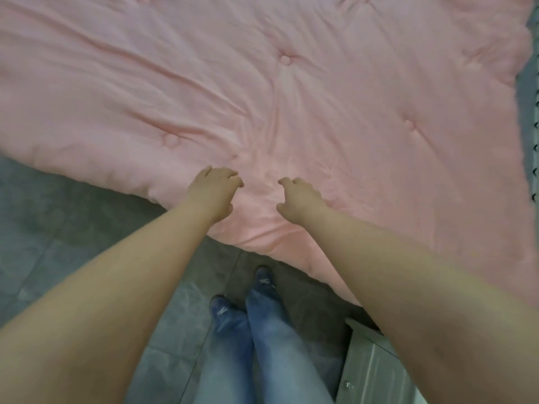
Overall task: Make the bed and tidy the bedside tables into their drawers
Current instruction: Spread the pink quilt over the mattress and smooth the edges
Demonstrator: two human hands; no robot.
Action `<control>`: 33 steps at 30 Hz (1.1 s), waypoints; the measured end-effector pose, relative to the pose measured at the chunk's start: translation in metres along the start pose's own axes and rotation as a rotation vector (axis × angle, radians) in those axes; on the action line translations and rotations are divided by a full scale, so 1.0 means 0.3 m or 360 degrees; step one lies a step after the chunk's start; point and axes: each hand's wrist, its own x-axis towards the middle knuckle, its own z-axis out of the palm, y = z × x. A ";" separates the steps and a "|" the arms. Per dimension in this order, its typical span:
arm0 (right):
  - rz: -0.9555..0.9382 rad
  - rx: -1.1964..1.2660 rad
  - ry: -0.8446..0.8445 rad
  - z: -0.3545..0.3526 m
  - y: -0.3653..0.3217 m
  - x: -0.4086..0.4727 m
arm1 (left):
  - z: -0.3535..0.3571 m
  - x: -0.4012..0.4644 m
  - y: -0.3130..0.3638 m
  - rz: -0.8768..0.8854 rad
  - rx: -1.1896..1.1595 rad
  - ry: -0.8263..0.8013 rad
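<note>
A pink tufted comforter point(291, 83) lies spread over the bed and fills the upper part of the head view, creased around its buttons. Both my arms reach out over its near edge. My left hand point(215, 189) hovers at that edge with fingers loosely curled and holds nothing. My right hand point(299, 199) is just to the right of it, over the comforter, fingers also loosely bent and empty. Whether either hand touches the fabric I cannot tell.
Grey tiled floor point(58, 228) runs along the near side of the bed. My legs in jeans and blue shoes point(264, 279) stand close to the bed. A white bedside table point(376, 368) with a small knob sits at the lower right.
</note>
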 end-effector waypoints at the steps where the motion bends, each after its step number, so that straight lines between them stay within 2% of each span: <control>1: 0.0007 0.0039 -0.0044 0.030 0.000 -0.005 | 0.028 -0.007 0.006 0.0003 0.0046 -0.0017; 7: 0.0041 0.0201 -0.0248 0.239 -0.002 0.136 | 0.228 0.083 -0.089 -0.0205 0.0154 -0.0215; 10: 0.0034 -0.0142 -0.0064 0.353 0.011 0.178 | 0.334 0.109 -0.117 -0.0284 0.0159 -0.0281; 13: -0.0017 -0.0471 0.0261 0.406 0.022 0.234 | 0.419 0.139 -0.114 -0.0302 0.0205 -0.0193; 14: -0.0071 -0.0509 0.0267 0.410 0.032 0.249 | 0.427 0.140 -0.106 -0.0300 0.0210 -0.0133; 17: -0.0297 -0.0521 0.0052 0.420 0.047 0.310 | 0.463 0.165 -0.117 -0.0269 0.0198 -0.0081; 20: -0.0480 -0.0386 -0.0176 0.414 0.032 0.292 | 0.483 0.104 -0.156 -0.0043 0.0179 -0.0052; 22: -0.0517 -0.0236 -0.0297 0.412 0.024 0.256 | 0.493 0.058 -0.194 0.0108 0.0162 -0.0038; 24: -0.0470 -0.0140 -0.0407 0.406 0.027 0.236 | 0.451 0.027 -0.207 0.0143 0.0131 -0.0164; 28: -0.0387 -0.0076 -0.0656 0.329 -0.012 0.191 | 0.312 0.050 -0.153 -0.0017 0.0130 -0.0670; 29: -0.0362 -0.0009 -0.0685 0.290 -0.032 0.176 | 0.269 0.049 -0.137 -0.0044 0.0058 -0.0690; 33: -0.0302 0.0198 -0.0614 0.108 -0.097 0.121 | 0.071 -0.018 -0.129 -0.0239 -0.0195 -0.0481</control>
